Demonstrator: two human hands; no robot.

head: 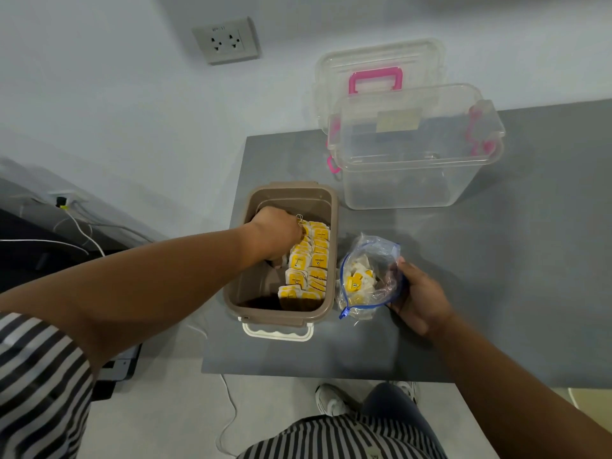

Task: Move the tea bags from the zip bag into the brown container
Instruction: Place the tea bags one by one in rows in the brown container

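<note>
Hands apart: my left hand (276, 233) is down in the brown container (288, 193), centre frame, fingers hidden among the tea bags (311, 260), grip unclear; my right hand (417, 293) grips the zip bag (371, 260) on the counter (496, 260). Likely placing; next, fetch another from the bag.

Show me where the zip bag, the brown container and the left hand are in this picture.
zip bag (379, 253): head view, clear upper part.
brown container (251, 286): head view, bare left inner wall.
left hand (275, 231): head view, back of the hand.
</note>
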